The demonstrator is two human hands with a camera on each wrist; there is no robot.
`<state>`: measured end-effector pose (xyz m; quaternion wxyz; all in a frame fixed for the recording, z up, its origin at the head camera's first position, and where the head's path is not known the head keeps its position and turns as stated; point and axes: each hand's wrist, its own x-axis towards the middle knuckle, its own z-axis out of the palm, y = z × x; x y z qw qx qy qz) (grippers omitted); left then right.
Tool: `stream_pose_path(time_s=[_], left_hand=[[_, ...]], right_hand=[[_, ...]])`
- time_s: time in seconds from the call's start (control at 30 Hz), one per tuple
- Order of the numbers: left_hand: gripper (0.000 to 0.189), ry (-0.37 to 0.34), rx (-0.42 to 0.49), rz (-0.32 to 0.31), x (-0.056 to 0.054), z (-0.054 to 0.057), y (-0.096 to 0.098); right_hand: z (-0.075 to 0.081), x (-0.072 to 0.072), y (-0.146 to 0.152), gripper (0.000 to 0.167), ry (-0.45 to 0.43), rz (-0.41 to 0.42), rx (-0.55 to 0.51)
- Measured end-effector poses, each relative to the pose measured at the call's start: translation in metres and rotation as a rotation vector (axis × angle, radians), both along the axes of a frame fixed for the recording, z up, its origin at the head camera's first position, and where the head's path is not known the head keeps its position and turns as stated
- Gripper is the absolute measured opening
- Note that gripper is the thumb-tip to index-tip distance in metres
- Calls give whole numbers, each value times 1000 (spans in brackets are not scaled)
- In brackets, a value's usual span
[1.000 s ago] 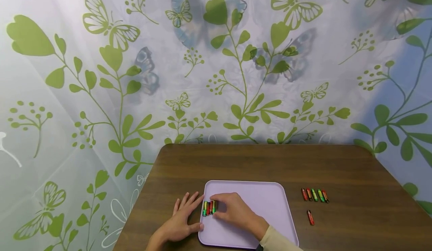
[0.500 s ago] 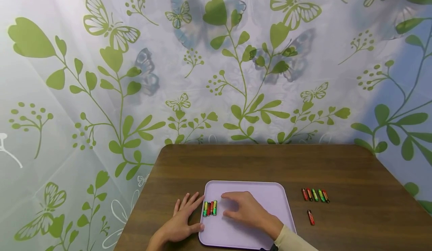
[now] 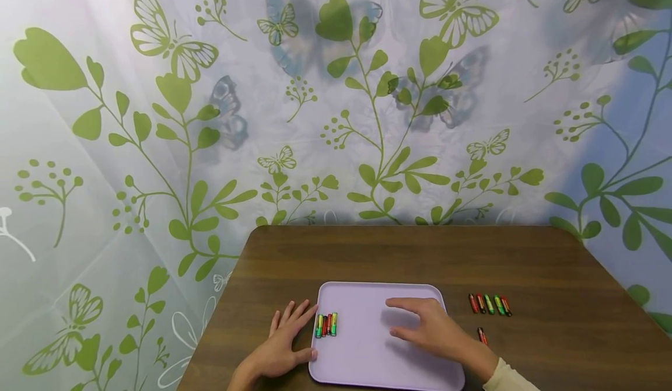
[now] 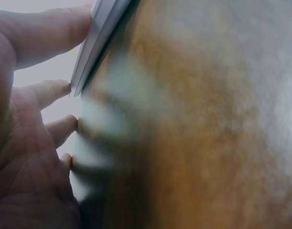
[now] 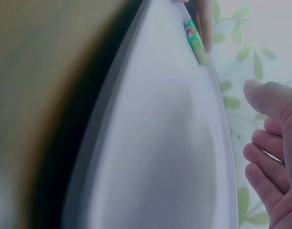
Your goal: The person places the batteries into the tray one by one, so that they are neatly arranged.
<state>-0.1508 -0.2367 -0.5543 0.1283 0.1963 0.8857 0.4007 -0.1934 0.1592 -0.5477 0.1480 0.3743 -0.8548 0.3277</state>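
Observation:
A lilac tray [image 3: 362,365] lies on the table. Inside it, by the left side, several green and red batteries [image 3: 326,324] lie side by side. My left hand [image 3: 278,344] has its fingers spread, with thumb and index finger touching the tray's left rim; the left wrist view shows this contact on the rim [image 4: 99,43]. Above the tray's right half hovers my right hand [image 3: 433,330], thumb and fingers apart, holding nothing. In the right wrist view a green battery [image 5: 196,43] shows at the tray's far end, well away from that hand.
Right of the tray, a row of several red and green batteries [image 3: 489,304] lies on the brown wooden table [image 3: 399,254]. Nearer to me is a single red battery [image 3: 482,336], partly hidden behind my right forearm. A leaf-and-butterfly patterned cloth [image 3: 336,117] hangs behind the table.
My right hand has come away from the batteries in the tray and moved right across it, fingers apart. My left hand has stayed at the rim. The batteries lie where they were.

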Motion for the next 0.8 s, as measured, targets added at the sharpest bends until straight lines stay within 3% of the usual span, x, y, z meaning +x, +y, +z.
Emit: stream_pose_path(time_s=[0.27,0.4,0.57,0.8], left_hand=[[92,5,-5,4,0,1,2],[92,1,-2,5,1,2,3],[92,-10,-2,5,1,2,3],[92,-3,-11,8,0,1,2]], right_hand=[[0,7,43,50,10,-12,1],[1,12,63,51,-26,-16,10],[1,16,89,53,-66,-62,35],[0,19,124,59,-50,-128,28]])
